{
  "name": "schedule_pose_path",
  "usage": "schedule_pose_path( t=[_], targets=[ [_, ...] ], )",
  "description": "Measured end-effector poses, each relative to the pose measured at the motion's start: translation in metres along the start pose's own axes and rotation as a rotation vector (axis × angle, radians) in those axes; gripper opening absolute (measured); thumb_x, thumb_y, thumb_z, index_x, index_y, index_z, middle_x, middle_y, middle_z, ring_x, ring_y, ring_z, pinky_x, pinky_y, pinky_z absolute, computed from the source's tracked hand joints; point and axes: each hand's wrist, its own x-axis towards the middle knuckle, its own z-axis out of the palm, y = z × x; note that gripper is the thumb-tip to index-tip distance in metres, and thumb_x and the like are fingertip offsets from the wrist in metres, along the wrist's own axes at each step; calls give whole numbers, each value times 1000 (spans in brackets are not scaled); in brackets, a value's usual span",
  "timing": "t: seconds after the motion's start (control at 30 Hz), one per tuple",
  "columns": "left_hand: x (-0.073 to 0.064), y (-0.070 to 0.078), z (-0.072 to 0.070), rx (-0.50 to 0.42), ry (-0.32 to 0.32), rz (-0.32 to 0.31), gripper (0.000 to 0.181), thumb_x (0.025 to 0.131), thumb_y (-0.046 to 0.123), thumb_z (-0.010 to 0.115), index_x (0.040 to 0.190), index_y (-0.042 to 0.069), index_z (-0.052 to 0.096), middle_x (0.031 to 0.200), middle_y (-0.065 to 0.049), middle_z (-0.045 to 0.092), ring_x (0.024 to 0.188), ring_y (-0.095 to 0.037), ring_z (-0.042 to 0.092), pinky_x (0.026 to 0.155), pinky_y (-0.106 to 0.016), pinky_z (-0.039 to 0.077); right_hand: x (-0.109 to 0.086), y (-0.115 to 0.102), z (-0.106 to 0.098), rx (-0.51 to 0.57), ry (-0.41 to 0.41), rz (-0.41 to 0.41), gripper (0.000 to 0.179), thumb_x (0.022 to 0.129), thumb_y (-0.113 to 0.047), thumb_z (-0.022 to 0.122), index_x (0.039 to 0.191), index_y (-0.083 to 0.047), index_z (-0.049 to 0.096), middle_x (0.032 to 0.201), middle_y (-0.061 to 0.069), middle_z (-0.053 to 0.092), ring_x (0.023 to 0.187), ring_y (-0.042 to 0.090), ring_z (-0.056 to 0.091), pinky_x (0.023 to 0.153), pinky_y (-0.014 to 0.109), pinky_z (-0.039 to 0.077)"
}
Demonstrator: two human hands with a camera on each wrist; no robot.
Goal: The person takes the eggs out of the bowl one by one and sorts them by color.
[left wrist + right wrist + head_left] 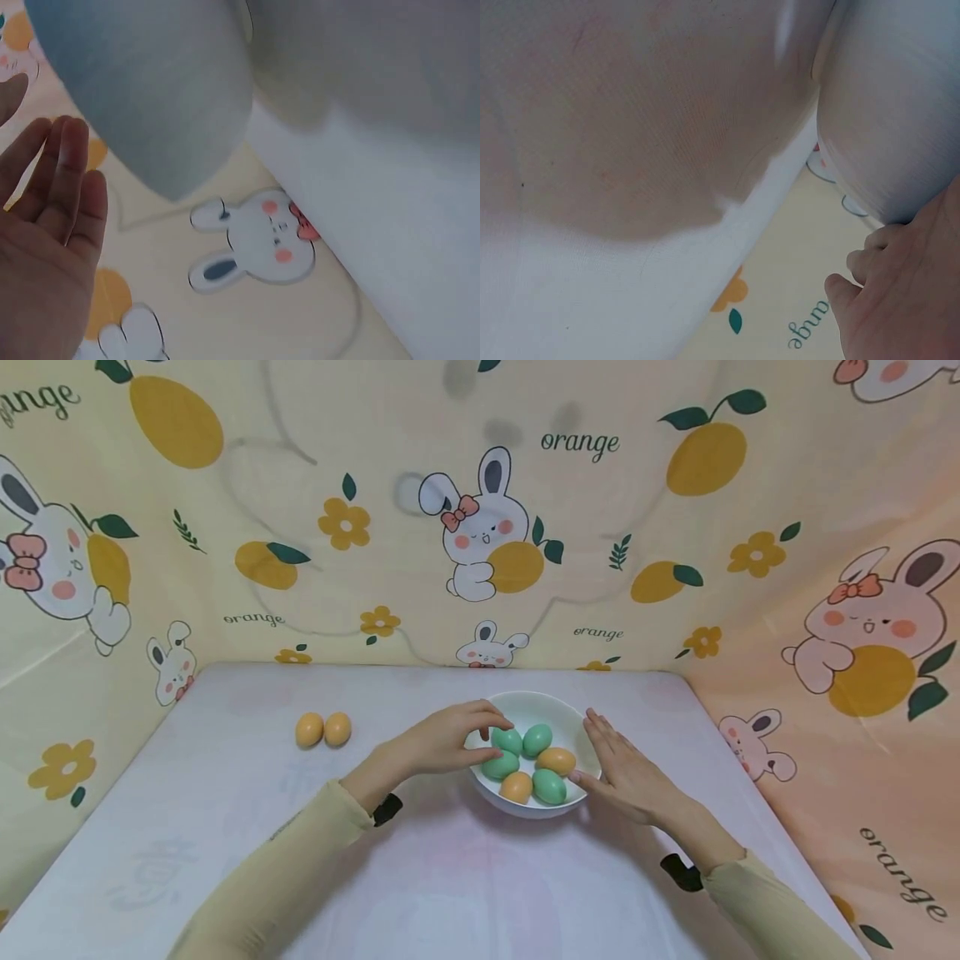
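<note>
A white bowl [528, 812] stands on the table, holding several green eggs [537, 740] and two orange eggs [557, 762]. Over its left rim reaches my left hand [442, 739], thumb and fingers parted and loosely bent near the green eggs; no egg is seen in its grasp. The left wrist view shows that hand's palm and relaxed fingers [71, 161] beside the bowl's outer wall [161, 90]. At the bowl's right side lies my right hand [630, 777], fingers straight along the rim and thumb by the near right edge. In the right wrist view it meets the bowl's outside.
Two more orange eggs [323, 730] sit side by side at the table's back left. The white-covered table [420, 877] ends at a hanging cloth [450, 635] printed with rabbits and oranges, which also runs along both sides.
</note>
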Motion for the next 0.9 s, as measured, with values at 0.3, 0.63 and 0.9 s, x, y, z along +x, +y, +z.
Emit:
schedule_pose_path(
  t=[0.3,0.63,0.9],
  targets=[
    [28,9,14,7,-207,14,33,99,23,73,129,10,70,125,-4,67,91,-8,64,83,-23,52,1,0,0,-2,-9,7,95,103,-60,49,165,2,11,174,17,7,159,39,11,125,58,18],
    [46,10,21,-5,-402,-69,33,97,26,76,126,10,74,118,-1,73,88,-8,61,84,-22,49,1,0,0,2,-8,1,94,104,-58,49,165,2,10,174,16,6,159,39,10,126,57,17],
    [51,9,29,-36,-471,-104,30,93,25,81,120,12,77,107,8,73,102,-19,64,91,-22,48,0,1,0,2,-2,-6,93,105,-58,49,165,2,10,174,16,6,159,39,10,125,57,18]
  ],
)
